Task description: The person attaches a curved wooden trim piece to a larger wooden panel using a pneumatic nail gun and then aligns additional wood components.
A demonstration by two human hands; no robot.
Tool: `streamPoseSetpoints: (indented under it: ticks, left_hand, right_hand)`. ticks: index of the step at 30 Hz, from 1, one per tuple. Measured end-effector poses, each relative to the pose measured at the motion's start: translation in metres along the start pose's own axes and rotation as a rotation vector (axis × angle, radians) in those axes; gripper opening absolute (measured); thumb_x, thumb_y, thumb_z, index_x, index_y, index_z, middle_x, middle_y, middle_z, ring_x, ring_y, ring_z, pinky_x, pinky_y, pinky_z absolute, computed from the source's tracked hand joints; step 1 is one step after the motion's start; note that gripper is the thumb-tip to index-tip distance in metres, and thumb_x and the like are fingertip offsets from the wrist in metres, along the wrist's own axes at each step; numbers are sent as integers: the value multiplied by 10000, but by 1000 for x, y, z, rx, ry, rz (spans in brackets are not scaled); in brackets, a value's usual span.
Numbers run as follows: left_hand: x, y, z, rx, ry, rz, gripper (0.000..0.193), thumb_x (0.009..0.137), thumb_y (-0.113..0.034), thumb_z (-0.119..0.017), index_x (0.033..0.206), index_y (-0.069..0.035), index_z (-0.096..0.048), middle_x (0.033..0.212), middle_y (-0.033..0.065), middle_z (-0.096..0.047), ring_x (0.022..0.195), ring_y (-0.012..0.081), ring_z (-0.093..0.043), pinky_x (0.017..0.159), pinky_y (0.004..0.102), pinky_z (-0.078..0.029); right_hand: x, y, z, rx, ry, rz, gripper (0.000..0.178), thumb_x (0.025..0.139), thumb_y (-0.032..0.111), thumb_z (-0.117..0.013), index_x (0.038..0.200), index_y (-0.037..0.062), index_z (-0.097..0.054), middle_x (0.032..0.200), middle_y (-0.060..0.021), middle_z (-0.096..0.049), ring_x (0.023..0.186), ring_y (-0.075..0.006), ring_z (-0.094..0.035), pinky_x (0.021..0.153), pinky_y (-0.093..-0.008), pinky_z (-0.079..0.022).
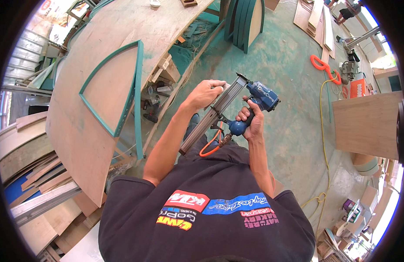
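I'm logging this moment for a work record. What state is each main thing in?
Nail gun: held up off the floor
Magazine: slanting; open or shut unclear
Right hand: closed around the nail gun's handle
Left hand: fingers bent, at the magazine; grip unclear
Orange hose: coupled to the nail gun, curved
Green frame: lying on the table
Green-edged panels: standing on edge, close together

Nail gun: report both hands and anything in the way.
Right hand gripping blue nail gun. Left hand at its long magazine. Orange hose looped close by; nothing visibly blocking.
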State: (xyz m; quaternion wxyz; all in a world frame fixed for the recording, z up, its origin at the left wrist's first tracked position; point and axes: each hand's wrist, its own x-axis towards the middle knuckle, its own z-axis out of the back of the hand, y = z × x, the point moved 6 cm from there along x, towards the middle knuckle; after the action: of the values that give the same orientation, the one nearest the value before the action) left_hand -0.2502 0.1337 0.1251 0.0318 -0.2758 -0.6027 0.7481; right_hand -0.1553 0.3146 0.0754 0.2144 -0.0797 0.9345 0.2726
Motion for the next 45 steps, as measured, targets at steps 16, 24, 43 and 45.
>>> streamPoseSetpoints:
  ticks: [16,24,43,45]
  left_hand:
    - [36,-2,-11,11,-122,65,174,840,-59,-823,976,30,-762,834,64,-736,704,115,-657,649,274,-525]
    - [30,-1,-6,13,-127,17,193,875,-112,-810,1021,7,-765,882,41,-740,778,103,-655,708,274,-515]
    - [209,165,219,-549,-795,68,286,810,86,-627,1085,35,-682,948,110,-704,814,202,-683,641,367,-560]
    - [264,188,276,-446,-901,26,320,789,80,-610,1101,37,-666,959,121,-708,819,214,-690,622,380,-567]
  right_hand:
    - [0,1,-4,-5,-27,4,305,1008,229,-624,1248,41,-606,640,45,-427,556,-94,-478,594,-320,-481]
    - [6,2,1,1,-12,-8,301,1015,245,-612,1243,48,-607,626,52,-420,539,-95,-468,584,-321,-480]
    - [80,-20,29,104,-186,-17,271,1000,304,-614,1186,109,-641,616,57,-403,536,-101,-454,603,-318,-473]
    - [114,-30,16,156,-140,-38,273,1007,310,-607,1189,112,-659,614,55,-407,537,-101,-455,602,-317,-471]
